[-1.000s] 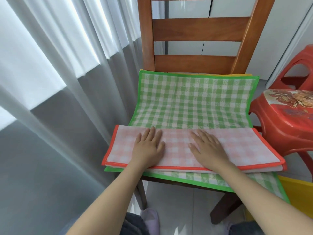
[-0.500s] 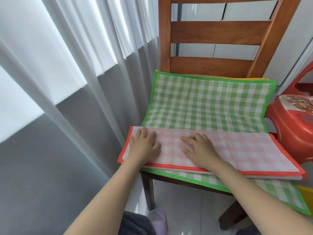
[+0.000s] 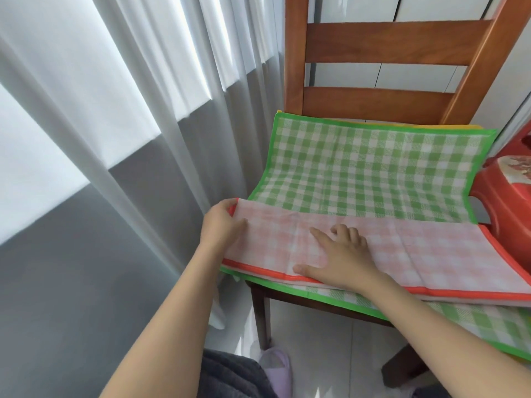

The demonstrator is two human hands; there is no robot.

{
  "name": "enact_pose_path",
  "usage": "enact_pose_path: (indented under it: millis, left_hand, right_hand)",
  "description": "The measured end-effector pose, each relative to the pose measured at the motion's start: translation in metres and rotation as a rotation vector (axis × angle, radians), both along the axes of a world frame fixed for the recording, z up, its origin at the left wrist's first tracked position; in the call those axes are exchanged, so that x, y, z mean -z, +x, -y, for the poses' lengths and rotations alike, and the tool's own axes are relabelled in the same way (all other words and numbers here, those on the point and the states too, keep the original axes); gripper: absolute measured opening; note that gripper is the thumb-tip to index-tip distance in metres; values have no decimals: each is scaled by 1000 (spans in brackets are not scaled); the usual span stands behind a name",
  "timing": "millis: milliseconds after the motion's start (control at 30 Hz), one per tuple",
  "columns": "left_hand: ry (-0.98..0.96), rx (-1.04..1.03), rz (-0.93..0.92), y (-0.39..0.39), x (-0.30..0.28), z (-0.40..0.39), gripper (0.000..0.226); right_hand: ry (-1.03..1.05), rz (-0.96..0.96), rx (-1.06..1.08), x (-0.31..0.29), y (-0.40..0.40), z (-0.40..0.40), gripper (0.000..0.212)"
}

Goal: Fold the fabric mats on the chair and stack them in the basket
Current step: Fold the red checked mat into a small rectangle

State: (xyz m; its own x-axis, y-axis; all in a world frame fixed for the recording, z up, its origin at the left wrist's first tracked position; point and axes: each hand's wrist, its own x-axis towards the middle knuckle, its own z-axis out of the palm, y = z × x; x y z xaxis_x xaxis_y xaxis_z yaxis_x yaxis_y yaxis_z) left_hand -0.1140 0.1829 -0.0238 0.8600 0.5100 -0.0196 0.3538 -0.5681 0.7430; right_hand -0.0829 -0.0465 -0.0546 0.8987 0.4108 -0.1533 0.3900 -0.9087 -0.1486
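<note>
A folded pink checked mat with an orange border point(image 3: 425, 254) lies along the front of the wooden chair point(image 3: 385, 50). Under it a green checked mat point(image 3: 373, 173) is spread over the seat and hangs off the front right. A yellow edge point(image 3: 402, 126) of another mat shows at the back. My left hand point(image 3: 222, 225) grips the pink mat's left end, thumb on top. My right hand point(image 3: 342, 257) rests flat on the pink mat near its middle, fingers spread. No basket is in view.
Grey and white curtains point(image 3: 129, 139) hang close on the left of the chair. A red plastic stool point(image 3: 505, 202) stands at the chair's right. My slipper point(image 3: 275, 366) is on the tiled floor below the seat.
My left hand slid from lying flat on the pink mat to its left end and took hold of the edge. My right hand shifted a little left. The view swung left.
</note>
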Motion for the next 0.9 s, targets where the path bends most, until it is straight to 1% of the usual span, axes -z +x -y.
enact_pose_path:
  millis: [67, 167, 267, 333, 400, 467, 567, 667, 733, 833, 900]
  left_hand:
    - [-40, -25, 46, -3, -7, -3, 52]
    - [-168, -31, 120, -6, -15, -6, 50]
    - [-240, -77, 115, -7, -20, -8, 52]
    - [-358, -92, 122, -7, -23, -7, 44]
    - [-495, -77, 152, -9, -29, -5, 29]
    - [-588, -66, 169, -10, -35, -1, 22]
    - [-715, -40, 173, -6, -44, 9, 17]
    - [-850, 40, 170, 0, -53, 19, 21]
    - [-906, 125, 157, 3, -58, 25, 23]
    - [-970, 228, 152, 9, -66, 40, 25]
    - [-964, 240, 152, 12, -67, 54, 29]
  right_hand:
    - [-4, -16, 2, 1, -1, -2, 105]
    - [7, -32, 5, 1, -3, -3, 109]
    - [32, -47, 14, 1, -4, -2, 110]
    - [46, -62, 19, 1, -5, -1, 111]
    - [62, -93, 22, 1, -6, 0, 112]
    - [77, -124, 20, 0, -7, 2, 113]
    - [93, -155, 8, 0, -8, 5, 114]
    - [139, -222, -37, -5, -6, 12, 116]
    - [264, -321, -50, -15, -2, 23, 111]
    - [619, -495, 25, -28, 4, 46, 91]
    - [754, -493, 95, -32, 3, 61, 72]
